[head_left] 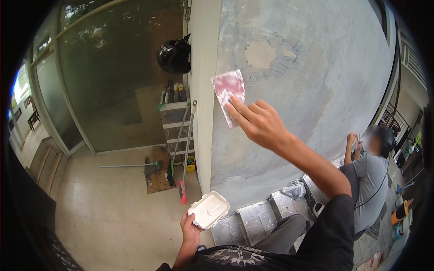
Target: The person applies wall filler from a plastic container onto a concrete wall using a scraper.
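Note:
In my right hand (260,122) is a flat red putty scraper (229,88) smeared with white paste. Its wide end points up, close to the corner edge of a grey, patchily plastered wall (298,95). I cannot tell whether the blade touches the surface. Two pale filler patches show on the wall, the larger filler patch (261,54) up and to the right of the scraper. Low down, my left hand (191,232) grips a white rectangular tub (209,211) by its side. White putty (212,208) lies inside it.
A co-worker (373,176) crouches at the right by the wall. Tiled steps (257,223) run along the wall's foot, with a plastic bag (294,189) on them. Left of the corner stand a stepladder (175,119) and a broom (131,165). A black helmet (174,56) hangs above.

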Tool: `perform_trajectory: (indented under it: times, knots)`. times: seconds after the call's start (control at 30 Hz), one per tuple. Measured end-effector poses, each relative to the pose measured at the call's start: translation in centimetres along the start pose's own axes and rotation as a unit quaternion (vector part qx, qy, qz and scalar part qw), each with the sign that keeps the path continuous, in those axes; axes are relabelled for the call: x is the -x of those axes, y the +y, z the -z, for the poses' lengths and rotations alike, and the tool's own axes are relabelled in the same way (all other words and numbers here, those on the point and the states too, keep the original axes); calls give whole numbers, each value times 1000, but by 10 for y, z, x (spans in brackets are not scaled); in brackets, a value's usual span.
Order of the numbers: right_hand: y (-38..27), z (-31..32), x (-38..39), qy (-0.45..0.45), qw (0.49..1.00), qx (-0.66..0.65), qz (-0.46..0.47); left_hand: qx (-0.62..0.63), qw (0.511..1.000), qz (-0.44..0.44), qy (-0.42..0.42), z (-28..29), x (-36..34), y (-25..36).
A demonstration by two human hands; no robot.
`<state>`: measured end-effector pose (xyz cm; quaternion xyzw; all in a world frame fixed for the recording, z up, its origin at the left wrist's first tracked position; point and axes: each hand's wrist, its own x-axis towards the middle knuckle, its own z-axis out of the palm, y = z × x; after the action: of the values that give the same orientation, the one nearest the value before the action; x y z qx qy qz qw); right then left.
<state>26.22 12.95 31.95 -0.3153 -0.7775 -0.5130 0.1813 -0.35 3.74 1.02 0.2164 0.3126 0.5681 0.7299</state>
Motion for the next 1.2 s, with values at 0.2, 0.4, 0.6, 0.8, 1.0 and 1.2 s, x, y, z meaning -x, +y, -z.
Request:
perform_trajectory:
  times: [0.2,0.4,0.6,0.8,1.0,1.2]
  knots:
    - [-41,59,9,66,949,-282,-123,-37,999,-14,20,10,-4,-2]
    - [-99,74,69,-4,857,-414,-306,-54,996,-56,-46,-17,-11,19]
    - [-142,46,116,-93,796,-452,-391,-62,995,-55,-58,-24,-19,25]
    - [-175,52,148,-122,791,-397,-449,-49,996,-40,-55,-25,-12,4]
    - [-219,50,161,-58,795,-301,-524,-59,998,-18,-17,-34,-8,-8]
    - [-232,41,166,-44,843,-239,-480,-79,996,-26,-38,-38,-15,-15]
